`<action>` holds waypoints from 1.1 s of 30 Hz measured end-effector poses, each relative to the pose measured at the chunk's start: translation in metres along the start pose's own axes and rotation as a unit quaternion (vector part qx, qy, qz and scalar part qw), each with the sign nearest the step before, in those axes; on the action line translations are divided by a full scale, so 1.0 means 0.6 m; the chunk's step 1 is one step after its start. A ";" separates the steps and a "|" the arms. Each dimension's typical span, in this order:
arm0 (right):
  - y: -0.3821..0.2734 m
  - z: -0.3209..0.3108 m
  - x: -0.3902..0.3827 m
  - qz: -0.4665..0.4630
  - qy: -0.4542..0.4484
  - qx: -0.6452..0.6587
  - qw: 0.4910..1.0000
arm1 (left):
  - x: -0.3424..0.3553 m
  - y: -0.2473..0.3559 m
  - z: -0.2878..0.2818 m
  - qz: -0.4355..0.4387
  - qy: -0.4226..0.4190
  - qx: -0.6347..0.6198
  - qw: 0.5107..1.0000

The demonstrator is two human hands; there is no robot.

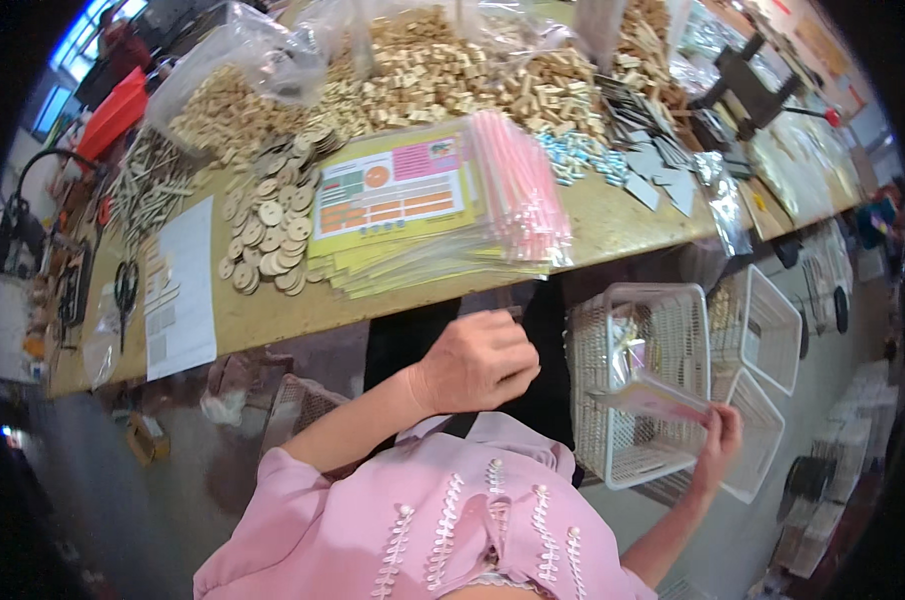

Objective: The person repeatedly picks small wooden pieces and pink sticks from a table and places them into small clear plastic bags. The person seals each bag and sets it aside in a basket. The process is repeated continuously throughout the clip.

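My right hand (721, 440) reaches out low at the right and pinches the end of a clear plastic bag (658, 400) with something pinkish in it. That bag lies across the white plastic basket (613, 470) beside the table. In front of my body, just off the table's near edge, my left hand (480, 362) is curled closed; whatever its fingers may hold is hidden. On the table, nearest the left hand, lies a stack of clear bags with yellow printed sheets (398, 195). Pink-and-clear bags (518, 190) are piled on the stack's right side.
Small wooden blocks (423, 75) heap up at the back. Round wooden discs (273, 225), a white paper sheet (183, 290) and black scissors (125, 295) lie leftward. Blue-and-white small pieces (581, 158) and grey flat plates (645, 190) sit rightward. More white baskets (770, 330) stand on the floor.
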State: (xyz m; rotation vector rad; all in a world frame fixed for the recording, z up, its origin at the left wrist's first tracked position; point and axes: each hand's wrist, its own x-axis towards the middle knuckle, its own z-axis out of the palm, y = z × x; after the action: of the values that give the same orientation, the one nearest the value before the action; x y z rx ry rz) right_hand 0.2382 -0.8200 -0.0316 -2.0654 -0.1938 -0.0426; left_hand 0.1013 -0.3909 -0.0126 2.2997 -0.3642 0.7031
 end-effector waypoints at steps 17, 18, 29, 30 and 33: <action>-0.140 0.267 -0.002 -0.279 -0.122 -0.158 0.939 | 0.042 -0.155 -0.061 -0.169 0.162 0.166 0.958; -0.150 0.286 -0.002 -0.269 -0.165 -0.121 0.941 | 0.042 -0.155 -0.060 -0.177 0.168 0.159 0.957; -0.268 0.442 0.060 0.086 -0.434 0.324 0.837 | -0.010 -0.059 -0.048 -0.046 0.171 0.132 0.975; -0.266 0.451 0.067 0.104 -0.442 0.354 0.817 | -0.019 -0.055 -0.041 -0.031 0.165 0.116 0.979; -0.251 0.468 0.077 0.051 -0.469 0.258 0.843 | -0.043 -0.047 -0.030 -0.020 0.157 0.122 0.980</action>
State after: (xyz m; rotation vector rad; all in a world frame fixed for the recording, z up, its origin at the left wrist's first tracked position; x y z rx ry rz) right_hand 0.2457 -0.4979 -0.0311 -1.3938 -0.6153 1.0001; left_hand 0.0856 -0.3564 -0.0319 2.3613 -0.0886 1.1238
